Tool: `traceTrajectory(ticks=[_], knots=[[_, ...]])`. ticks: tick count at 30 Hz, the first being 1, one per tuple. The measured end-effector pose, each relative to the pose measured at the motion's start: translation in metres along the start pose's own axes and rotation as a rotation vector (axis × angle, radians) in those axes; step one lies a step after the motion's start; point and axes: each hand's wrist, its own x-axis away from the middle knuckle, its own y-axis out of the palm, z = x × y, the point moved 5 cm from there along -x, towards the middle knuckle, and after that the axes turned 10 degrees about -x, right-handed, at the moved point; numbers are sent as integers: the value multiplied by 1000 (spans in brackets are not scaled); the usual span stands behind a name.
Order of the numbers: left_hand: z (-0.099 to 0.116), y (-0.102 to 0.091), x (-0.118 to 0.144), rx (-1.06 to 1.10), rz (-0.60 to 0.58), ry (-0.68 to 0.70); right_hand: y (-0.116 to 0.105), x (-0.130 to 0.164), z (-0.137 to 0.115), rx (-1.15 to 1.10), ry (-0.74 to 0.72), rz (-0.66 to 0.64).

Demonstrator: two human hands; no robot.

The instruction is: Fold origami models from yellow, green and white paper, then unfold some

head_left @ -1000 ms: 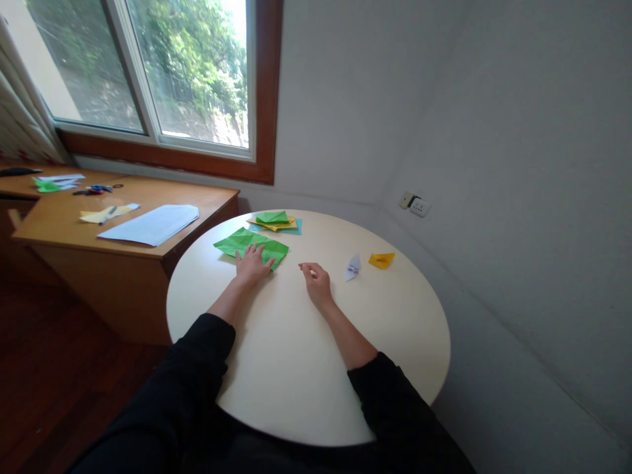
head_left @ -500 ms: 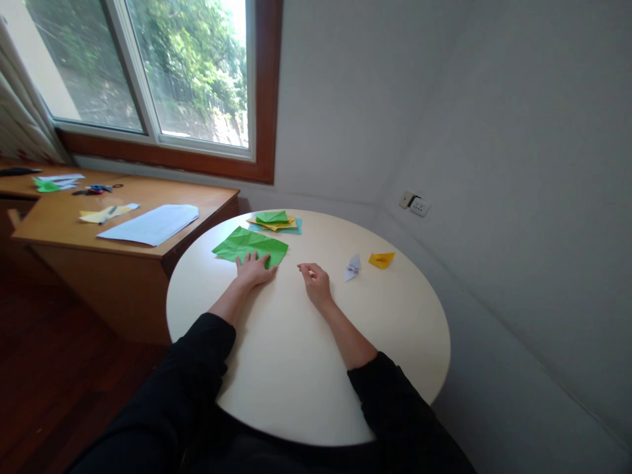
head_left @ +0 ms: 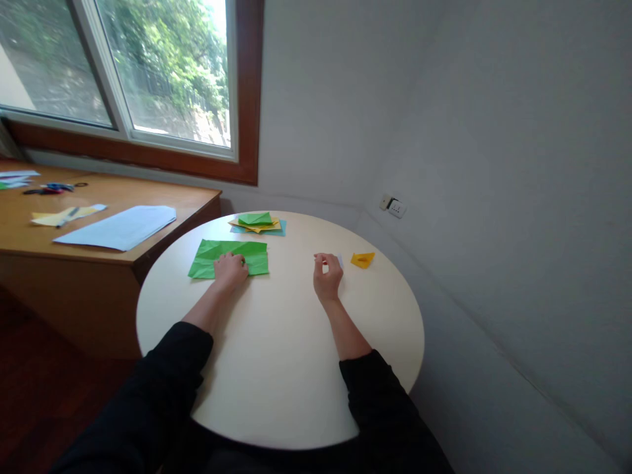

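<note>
A creased green sheet of paper lies on the round white table. My left hand rests palm down on its near edge, fingers bent and slightly apart, pressing on it. To the right, my right hand is held over the table, thumb and fingertips curled together into a loop, with nothing visible in them. Behind that hand, a white folded paper is mostly hidden. A small orange-yellow folded paper sits just beyond it on the right.
At the table's far edge is a stack of coloured papers in green, yellow and blue. A wooden desk on the left bears white sheets, yellow paper with a pen, and scissors. Walls and a socket lie beyond.
The green sheet has turned so its long edges run nearly level. My left hand has moved onto it with fingers more bent. My right hand has shifted right, covering most of the white folded paper.
</note>
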Motion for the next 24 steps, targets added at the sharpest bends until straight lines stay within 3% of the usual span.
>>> traceTrajectory(ticks=[5, 12, 17, 24], knots=[[0, -3, -2, -4, 5, 8, -37, -17, 32, 75, 37, 226], [3, -10, 1, 30, 48, 25, -82, -15, 96, 201, 294, 438], [3, -11, 1, 52, 40, 18, -88, -14, 119, 224, 414, 400], [2, -10, 0, 94, 33, 2, -81, -20, 126, 374, 440, 138]])
